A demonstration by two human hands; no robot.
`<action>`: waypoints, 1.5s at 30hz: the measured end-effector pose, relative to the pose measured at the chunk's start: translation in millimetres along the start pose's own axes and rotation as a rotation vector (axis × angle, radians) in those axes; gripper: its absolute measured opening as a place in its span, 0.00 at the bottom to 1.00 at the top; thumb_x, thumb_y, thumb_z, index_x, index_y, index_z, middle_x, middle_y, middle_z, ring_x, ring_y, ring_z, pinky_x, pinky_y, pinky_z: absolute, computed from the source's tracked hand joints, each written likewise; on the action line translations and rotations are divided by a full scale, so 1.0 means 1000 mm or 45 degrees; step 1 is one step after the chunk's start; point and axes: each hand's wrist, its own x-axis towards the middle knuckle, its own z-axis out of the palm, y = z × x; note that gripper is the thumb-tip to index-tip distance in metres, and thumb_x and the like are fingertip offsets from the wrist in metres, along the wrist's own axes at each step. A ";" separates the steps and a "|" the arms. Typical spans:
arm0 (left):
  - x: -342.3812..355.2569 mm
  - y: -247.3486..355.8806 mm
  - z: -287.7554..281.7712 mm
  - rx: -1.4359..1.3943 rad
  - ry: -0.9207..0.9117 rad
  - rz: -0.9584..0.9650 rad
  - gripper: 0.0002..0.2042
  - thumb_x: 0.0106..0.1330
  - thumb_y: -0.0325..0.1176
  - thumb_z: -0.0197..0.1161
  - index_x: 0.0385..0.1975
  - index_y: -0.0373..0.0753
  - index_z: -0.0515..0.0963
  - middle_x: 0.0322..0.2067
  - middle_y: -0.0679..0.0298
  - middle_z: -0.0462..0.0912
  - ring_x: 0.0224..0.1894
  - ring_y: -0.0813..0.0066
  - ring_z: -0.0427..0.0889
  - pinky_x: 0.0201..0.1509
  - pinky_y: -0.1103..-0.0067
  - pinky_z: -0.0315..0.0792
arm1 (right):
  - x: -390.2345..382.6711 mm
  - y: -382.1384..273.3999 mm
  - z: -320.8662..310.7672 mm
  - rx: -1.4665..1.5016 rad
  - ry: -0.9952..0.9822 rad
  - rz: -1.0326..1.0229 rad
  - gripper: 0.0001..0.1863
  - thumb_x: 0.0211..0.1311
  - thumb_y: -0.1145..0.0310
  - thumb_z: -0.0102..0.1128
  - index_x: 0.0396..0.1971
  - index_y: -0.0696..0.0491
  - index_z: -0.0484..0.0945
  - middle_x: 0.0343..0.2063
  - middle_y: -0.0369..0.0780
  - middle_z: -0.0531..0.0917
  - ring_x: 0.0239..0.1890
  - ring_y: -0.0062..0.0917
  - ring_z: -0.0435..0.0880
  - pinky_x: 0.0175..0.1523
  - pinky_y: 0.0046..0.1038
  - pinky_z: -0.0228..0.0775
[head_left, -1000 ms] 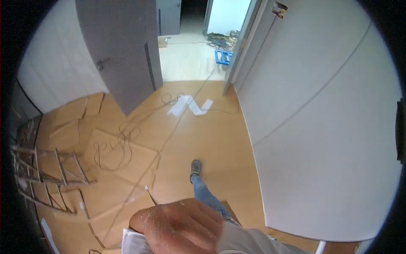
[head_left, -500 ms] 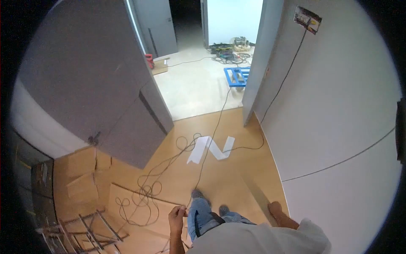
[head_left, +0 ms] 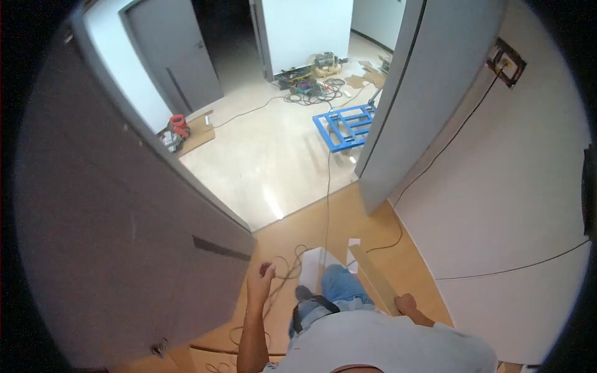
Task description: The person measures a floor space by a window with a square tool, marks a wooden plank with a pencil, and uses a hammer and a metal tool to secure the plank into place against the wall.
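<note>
My right hand (head_left: pixel 406 304) is closed on the edge of a long, narrow wood-coloured board (head_left: pixel 377 278). The board slants forward along my right side, and its lower end is hidden by my body. My left hand (head_left: pixel 262 278) is raised in front of the grey door, its fingers curled in with nothing visible in them. Below it, loops of dark cable (head_left: pixel 286 276) lie on the floor. A white folded strip (head_left: pixel 309 268) lies on the floor by my feet, partly covered by my legs.
A grey door (head_left: pixel 124 217) stands at the left, another door panel (head_left: pixel 429 93) at the right. Past the threshold are a blue metal frame (head_left: pixel 333 148), a red tool (head_left: pixel 179 126) and coiled cables (head_left: pixel 314 93). A thin cable (head_left: pixel 457 133) hangs from a wall box (head_left: pixel 507 63).
I have stepped forward toward the doorway. My left hand has risen and moved ahead. The board has come forward with my right hand, over the white strip.
</note>
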 end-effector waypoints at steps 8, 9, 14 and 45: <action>0.283 0.050 -0.007 0.348 -0.020 0.121 0.08 0.65 0.32 0.64 0.33 0.31 0.78 0.26 0.61 0.83 0.29 0.77 0.80 0.37 0.79 0.74 | 0.124 -0.120 0.029 0.174 -0.096 0.560 0.24 0.56 0.52 0.58 0.35 0.62 0.84 0.38 0.56 0.84 0.42 0.47 0.85 0.45 0.44 0.76; 0.313 0.047 -0.003 0.347 -0.056 0.114 0.08 0.65 0.31 0.63 0.32 0.32 0.77 0.26 0.61 0.82 0.29 0.78 0.79 0.37 0.79 0.74 | 0.156 -0.141 0.022 0.186 -0.087 0.554 0.24 0.56 0.53 0.58 0.36 0.61 0.84 0.39 0.56 0.84 0.43 0.47 0.85 0.46 0.44 0.76; 0.414 0.088 0.034 -0.083 -0.211 -0.166 0.06 0.66 0.28 0.62 0.31 0.31 0.78 0.26 0.63 0.81 0.30 0.79 0.78 0.38 0.79 0.74 | 0.300 -0.272 -0.064 0.309 0.000 0.402 0.22 0.57 0.56 0.57 0.39 0.60 0.84 0.42 0.55 0.84 0.47 0.47 0.84 0.49 0.43 0.76; 1.428 0.464 0.296 0.814 -1.023 0.512 0.11 0.67 0.37 0.62 0.32 0.34 0.81 0.28 0.55 0.85 0.31 0.63 0.84 0.38 0.73 0.75 | 0.800 -0.738 -0.296 0.634 0.016 1.069 0.28 0.60 0.46 0.57 0.28 0.61 0.84 0.28 0.55 0.84 0.33 0.49 0.85 0.42 0.45 0.74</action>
